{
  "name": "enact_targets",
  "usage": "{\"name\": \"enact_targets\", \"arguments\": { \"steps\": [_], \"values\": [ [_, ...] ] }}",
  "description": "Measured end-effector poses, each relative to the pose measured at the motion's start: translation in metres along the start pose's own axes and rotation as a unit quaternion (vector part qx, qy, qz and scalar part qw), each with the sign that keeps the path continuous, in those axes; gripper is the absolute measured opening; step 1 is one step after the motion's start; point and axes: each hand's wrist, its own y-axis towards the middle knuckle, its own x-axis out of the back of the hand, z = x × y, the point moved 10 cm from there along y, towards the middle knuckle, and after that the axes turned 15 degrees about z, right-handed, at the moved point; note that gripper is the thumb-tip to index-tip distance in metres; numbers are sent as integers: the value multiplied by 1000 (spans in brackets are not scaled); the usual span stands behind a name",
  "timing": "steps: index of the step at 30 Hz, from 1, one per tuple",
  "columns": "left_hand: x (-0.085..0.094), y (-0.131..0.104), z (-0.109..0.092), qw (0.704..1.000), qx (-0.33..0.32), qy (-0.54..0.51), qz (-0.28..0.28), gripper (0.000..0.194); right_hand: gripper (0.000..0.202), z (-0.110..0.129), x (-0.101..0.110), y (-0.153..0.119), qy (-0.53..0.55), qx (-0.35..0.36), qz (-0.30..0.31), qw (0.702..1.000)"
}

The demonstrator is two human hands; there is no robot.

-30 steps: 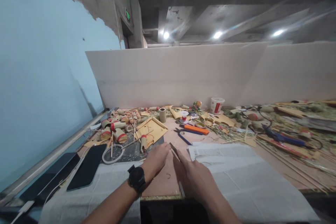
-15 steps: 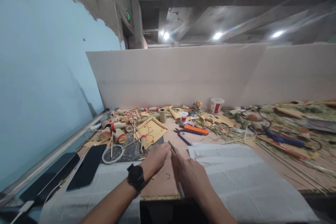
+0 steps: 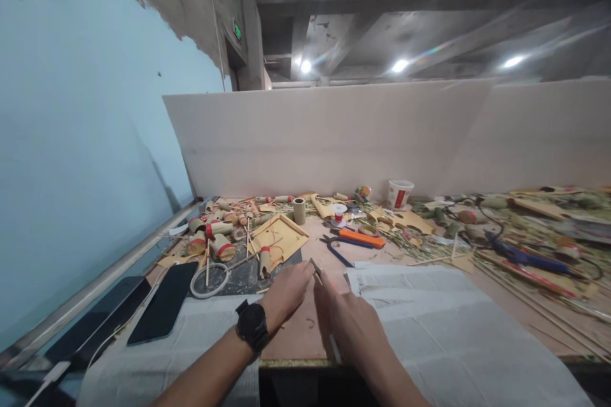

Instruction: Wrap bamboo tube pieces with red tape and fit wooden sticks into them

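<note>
My left hand (image 3: 287, 292), below a black wristwatch (image 3: 252, 324), is closed with its fingertips on a small thin grey-brown piece (image 3: 314, 264). My right hand (image 3: 352, 319) meets it from the right, fingers closed around a slim tool whose pale end (image 3: 335, 350) pokes out below the palm. The tool's kind is hidden by the fingers. Both hands are close together above the bare wooden tabletop (image 3: 291, 348). Beyond them lie blue-handled pliers (image 3: 341, 255) and an orange utility knife (image 3: 361, 238).
Newspaper sheets (image 3: 458, 331) cover the table on the right. To the left are a phone (image 3: 165, 302), a white ring (image 3: 210, 281) and several bamboo pieces with red bands (image 3: 223, 247). A paper cup (image 3: 400, 194) stands at the back, a blue glue gun (image 3: 525, 255) at right.
The whole view has shifted slightly to the right in the picture. My hands keep nearly the same pose, with the right fingers slightly shifted against the small piece.
</note>
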Motion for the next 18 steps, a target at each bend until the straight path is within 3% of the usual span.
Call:
{"name": "enact_targets", "arguments": {
  "steps": [6, 12, 18],
  "values": [
    [-3, 0, 3, 1000, 25, 0, -6, 35, 69, -11, -14, -8, 41, 2, -1, 999],
    [-4, 0, -2, 1000, 8, 29, 5, 33, 67, -15, -11, -7, 54, -1, -13, 998],
    [-5, -3, 2, 998, 47, 28, -6, 29, 54, -17, -17, -9, 81, -17, -22, 996]
  ]
}}
